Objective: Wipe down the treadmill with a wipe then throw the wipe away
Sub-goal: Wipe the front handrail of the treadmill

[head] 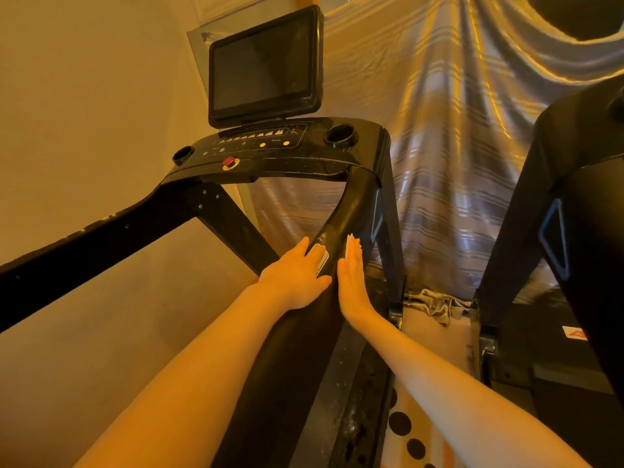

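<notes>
A person's two hands bracket the right handrail (351,211) of a black treadmill (283,157), seen from a head-worn camera looking down and forward. The left hand (297,278) lies flat on the rail's inner face, fingers (317,255) straight and together, pressing a white wipe (322,260) against the plastic; only a folded edge of the wipe shows past the fingertips, at about 1 o'clock from the knuckles. The right hand (353,282) stands edge-on against the rail's outer face, fingers extended and flat, holding nothing that can be seen; a pale sliver at its fingertips may be nails or more wipe, and the frame does not settle which.

The rail's long axis runs from the hands toward 12 o'clock, curving up to join the console (270,146), and back toward 6 o'clock between the forearms. The wipe sits under the left hand, so that hand is the one placed to carry the stroke along the axis; the right hand looks placed to steady the rail. Judged from this, the wiping step is under way, with the console, the dark screen (263,65), the cup holders (339,133) and the left handrail (101,238) at 9 o'clock likely still to do, and the disposal not yet begun. No bin is in view.

A striped, shiny curtain (456,146) hangs behind, and a second black machine (574,214) stands at 3 o'clock.
</notes>
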Available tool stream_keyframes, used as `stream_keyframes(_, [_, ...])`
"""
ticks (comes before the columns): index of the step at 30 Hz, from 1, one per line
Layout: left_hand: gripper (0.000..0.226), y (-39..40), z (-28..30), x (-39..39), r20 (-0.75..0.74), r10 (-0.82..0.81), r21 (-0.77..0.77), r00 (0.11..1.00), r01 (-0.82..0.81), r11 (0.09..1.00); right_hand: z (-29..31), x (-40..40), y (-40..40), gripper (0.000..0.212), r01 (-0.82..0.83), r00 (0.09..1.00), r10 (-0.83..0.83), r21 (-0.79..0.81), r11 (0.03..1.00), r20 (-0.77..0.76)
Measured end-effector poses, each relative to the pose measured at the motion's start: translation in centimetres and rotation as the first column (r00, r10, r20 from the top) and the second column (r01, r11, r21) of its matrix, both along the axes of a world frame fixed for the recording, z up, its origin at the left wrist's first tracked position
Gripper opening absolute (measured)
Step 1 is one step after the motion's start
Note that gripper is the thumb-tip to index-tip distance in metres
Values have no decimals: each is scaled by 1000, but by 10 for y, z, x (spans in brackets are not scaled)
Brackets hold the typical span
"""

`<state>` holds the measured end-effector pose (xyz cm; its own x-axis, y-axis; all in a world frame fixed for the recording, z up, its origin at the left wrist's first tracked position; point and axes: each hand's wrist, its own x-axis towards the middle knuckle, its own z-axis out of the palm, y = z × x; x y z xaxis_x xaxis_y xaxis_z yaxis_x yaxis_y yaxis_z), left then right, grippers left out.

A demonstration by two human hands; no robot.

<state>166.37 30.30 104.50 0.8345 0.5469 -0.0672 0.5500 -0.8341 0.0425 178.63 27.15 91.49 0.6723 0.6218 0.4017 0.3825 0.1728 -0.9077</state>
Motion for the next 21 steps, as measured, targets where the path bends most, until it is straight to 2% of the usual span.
stream_keyframes(3, [68,-7,0,-22,-14,10,8,1000,-10,1000,18,18,6,61,18,983,-2,-85,996,184])
stream_keyframes(7, [68,-25,-5,-43,42,47,-56,998,-45,997,38,34,7,61,-18,914,97,-198,980,395])
stream_keyframes(11, [67,-30,-6,-49,92,61,-76,994,-54,996,34,26,-2,63,-54,829,155,-199,979,537])
stream_keyframes(14, [67,-30,-5,-49,107,70,-92,992,-60,994,33,19,-16,58,-103,794,206,-207,973,573])
stream_keyframes(18, [66,-31,-5,-49,109,77,-89,991,-67,994,39,23,-24,77,-100,722,244,-251,963,647])
stream_keyframes(21, [66,-30,-5,-48,105,85,-78,991,-77,994,49,31,-17,57,-48,743,242,-312,949,624])
